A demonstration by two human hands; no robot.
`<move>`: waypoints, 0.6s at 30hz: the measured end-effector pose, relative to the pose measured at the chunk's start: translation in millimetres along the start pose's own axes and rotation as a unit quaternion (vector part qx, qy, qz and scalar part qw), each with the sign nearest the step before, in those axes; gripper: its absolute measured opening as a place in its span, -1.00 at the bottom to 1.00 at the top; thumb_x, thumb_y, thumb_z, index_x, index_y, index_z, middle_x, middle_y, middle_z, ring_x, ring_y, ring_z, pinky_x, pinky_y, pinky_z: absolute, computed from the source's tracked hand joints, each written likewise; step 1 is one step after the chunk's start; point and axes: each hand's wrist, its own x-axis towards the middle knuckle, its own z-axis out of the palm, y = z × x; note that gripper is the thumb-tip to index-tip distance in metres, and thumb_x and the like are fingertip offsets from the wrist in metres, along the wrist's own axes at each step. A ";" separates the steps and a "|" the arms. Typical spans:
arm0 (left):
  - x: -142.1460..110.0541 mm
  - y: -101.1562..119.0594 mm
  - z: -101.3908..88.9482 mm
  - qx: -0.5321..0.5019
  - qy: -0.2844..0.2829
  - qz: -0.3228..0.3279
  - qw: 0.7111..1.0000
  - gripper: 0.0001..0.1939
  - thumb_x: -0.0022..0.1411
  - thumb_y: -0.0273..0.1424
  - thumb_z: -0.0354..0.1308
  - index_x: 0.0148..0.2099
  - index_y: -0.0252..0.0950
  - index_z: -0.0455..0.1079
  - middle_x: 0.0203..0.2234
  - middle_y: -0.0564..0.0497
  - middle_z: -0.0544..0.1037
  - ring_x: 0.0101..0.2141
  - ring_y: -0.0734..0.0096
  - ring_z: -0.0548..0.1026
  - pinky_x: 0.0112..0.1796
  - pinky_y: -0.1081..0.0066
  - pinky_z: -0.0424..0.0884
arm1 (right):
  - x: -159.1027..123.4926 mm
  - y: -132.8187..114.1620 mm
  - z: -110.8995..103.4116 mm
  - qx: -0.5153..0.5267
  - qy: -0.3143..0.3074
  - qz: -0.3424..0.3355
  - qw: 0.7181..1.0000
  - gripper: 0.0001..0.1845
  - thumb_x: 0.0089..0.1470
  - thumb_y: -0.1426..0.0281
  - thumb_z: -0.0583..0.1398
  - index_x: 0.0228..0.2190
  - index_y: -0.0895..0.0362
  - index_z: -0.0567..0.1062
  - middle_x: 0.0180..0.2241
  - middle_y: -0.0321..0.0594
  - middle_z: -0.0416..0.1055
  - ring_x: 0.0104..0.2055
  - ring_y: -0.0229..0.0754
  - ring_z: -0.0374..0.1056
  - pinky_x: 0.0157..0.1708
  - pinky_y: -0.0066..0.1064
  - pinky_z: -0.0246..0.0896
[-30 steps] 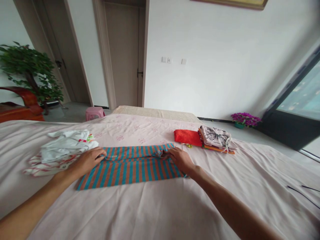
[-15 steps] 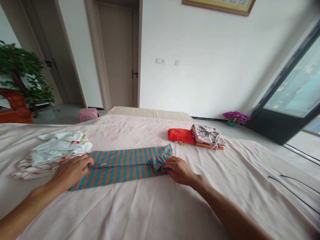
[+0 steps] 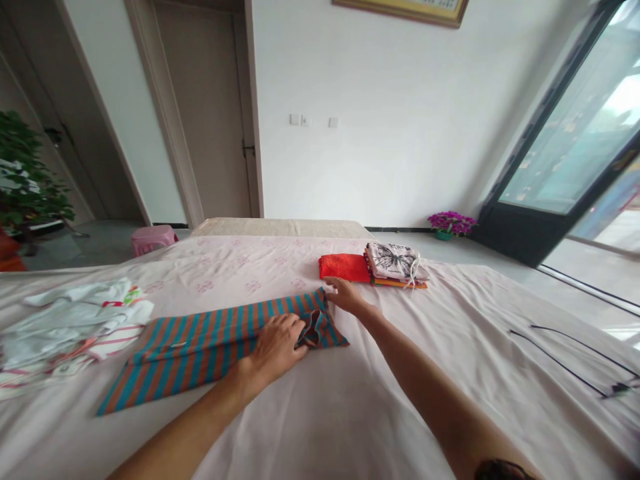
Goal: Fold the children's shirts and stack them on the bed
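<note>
Pale pink floral sheet [image 3: 325, 413]: spread across the foreground, creased. White wall [image 3: 390, 87]: beyond it, plain. Dark-framed glass door [image 3: 555, 160]: far right. Brown door [image 3: 203, 107]: closed, left of the wall.

Striped cloth [image 3: 200, 340], teal and brown: lies lengthwise on the sheet, flat at its left portion, bunched and gaping at the right end. Pile of white garments [image 3: 65, 327]: rumpled, just beside the cloth's left end. Folded stack [image 3: 395, 261]: butterfly-printed piece uppermost, orange edge below.

Left hand [image 3: 280, 343]: resting on the striped cloth near the bunched end, fingers bent; grasp cannot be determined. Red folded cloth [image 3: 345, 268]: against the stack. Right hand [image 3: 345, 297]: at the cloth's far right corner, fingers partly extended; whether it pinches the fabric cannot be determined. Pink stool [image 3: 154, 239]: on the floor, left. Purple flowers [image 3: 453, 223]: by the wall. Wall plates [image 3: 333, 123]: three, small.
</note>
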 end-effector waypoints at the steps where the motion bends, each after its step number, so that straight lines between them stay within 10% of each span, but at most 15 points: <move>1: 6.8 0.3 5.7 -0.022 -0.002 -0.028 0.999 -0.82 0.14 -0.40 0.17 -0.16 -0.18 0.46 -0.19 -0.10 0.57 -0.14 0.13 0.51 -0.11 0.19 0.36 | 4.1 0.3 2.1 0.013 -0.016 -0.013 1.000 -0.45 -0.06 0.51 0.26 0.03 0.12 0.50 -0.07 -0.14 0.54 -0.08 -0.08 0.45 -0.06 -0.33 0.31; 10: 37.6 -42.0 -9.7 -0.386 0.201 -0.230 0.871 -0.69 0.22 -0.17 0.06 -0.13 -0.26 0.40 -0.28 -0.01 0.58 -0.15 0.26 0.52 -0.11 0.33 0.41 | 26.8 1.8 19.6 0.179 -0.004 -0.011 0.984 -0.78 0.05 0.41 0.17 -0.28 0.18 0.59 -0.37 -0.25 0.55 -0.33 -0.21 0.44 -0.34 -0.49 0.30; 18: 63.5 -36.7 -22.9 -0.338 0.241 -0.185 0.891 -0.69 0.25 -0.24 0.01 -0.04 -0.25 0.39 -0.18 -0.02 0.58 -0.02 0.27 0.47 0.01 0.35 0.37 | 31.3 12.1 28.0 0.092 0.028 0.030 0.995 -0.85 -0.05 0.46 0.22 -0.37 0.13 0.59 -0.39 -0.29 0.54 -0.35 -0.22 0.41 -0.36 -0.51 0.23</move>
